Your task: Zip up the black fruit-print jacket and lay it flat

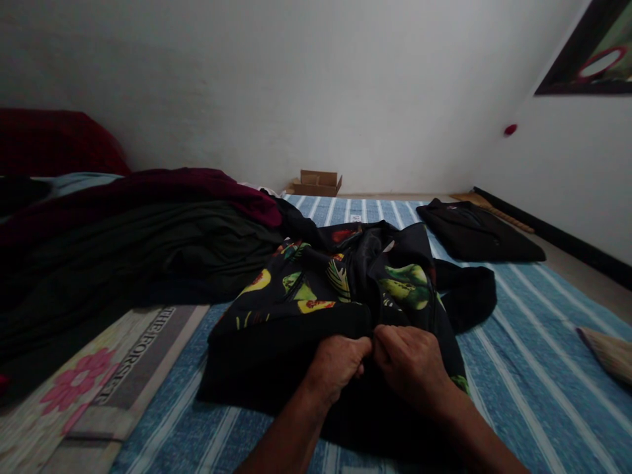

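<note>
A black garment with green, yellow and red fruit prints [340,283] lies crumpled on a blue striped sheet [523,355] in front of me. My left hand [336,365] and my right hand [412,365] sit side by side at its near edge, knuckles almost touching. Both fists are closed on a fold of the black cloth. Part of the garment under my forearms is hidden.
A heap of dark green and maroon clothes [148,237] rises at the left. A folded black garment [478,230] lies at the far right of the sheet. A small cardboard box [318,183] stands by the white wall. A floral printed mat [89,388] borders the sheet's left.
</note>
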`<state>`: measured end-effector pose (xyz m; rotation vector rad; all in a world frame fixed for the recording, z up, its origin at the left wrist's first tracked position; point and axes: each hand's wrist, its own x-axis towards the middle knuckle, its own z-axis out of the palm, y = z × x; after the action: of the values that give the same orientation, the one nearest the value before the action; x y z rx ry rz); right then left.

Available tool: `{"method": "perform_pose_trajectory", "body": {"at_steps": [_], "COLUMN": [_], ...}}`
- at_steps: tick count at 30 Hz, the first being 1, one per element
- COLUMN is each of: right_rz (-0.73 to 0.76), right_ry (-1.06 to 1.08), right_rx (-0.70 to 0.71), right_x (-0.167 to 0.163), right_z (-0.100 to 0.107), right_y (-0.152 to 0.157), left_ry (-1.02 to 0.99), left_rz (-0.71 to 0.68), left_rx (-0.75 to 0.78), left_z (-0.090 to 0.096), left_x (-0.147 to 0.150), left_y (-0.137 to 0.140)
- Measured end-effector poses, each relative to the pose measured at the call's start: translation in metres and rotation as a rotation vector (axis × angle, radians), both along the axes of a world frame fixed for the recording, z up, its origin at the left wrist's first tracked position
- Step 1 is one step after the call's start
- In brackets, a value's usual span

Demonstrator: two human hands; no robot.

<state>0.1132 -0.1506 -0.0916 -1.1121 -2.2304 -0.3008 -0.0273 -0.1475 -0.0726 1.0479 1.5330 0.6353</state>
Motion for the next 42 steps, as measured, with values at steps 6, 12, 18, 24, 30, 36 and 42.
{"method": "perform_pose_trajectory", "body": {"at_steps": [6, 12, 18, 24, 30, 36, 42], "right_rz": [0.006, 0.003, 0.028, 0.089, 0.090, 0.020, 0.120], "right_ry": [0.056, 0.119, 0.071, -0.021, -0.004, 0.170, 0.485], "right_rx": [-0.040, -0.102, -0.112, -0.011, -0.048, -0.264, -0.708], "right_x": [0.001, 0.005, 0.007, 0.008, 0.008, 0.008, 0.013], "right_z": [0.008, 0.014, 0.014, 0.018, 0.015, 0.011, 0.025], "right_y": [-0.001, 0.002, 0.002, 0.001, 0.004, 0.003, 0.003], "left_ry": [-0.037, -0.080, -0.058, -0.064, -0.063, -0.052, -0.140], "left_rz": [-0.081, 0.001, 0.027, 0.057, 0.053, 0.041, -0.061], "left_rx": [0.070, 0.137, 0.127, 0.101, 0.089, 0.119, 0.068], "left_z": [0.006, 0.007, 0.005, 0.003, 0.004, 0.004, 0.006], "left_x": [0.000, 0.005, 0.008, 0.008, 0.008, 0.007, 0.002], "left_y": [-0.002, -0.003, -0.006, -0.008, -0.008, -0.006, -0.006]}}
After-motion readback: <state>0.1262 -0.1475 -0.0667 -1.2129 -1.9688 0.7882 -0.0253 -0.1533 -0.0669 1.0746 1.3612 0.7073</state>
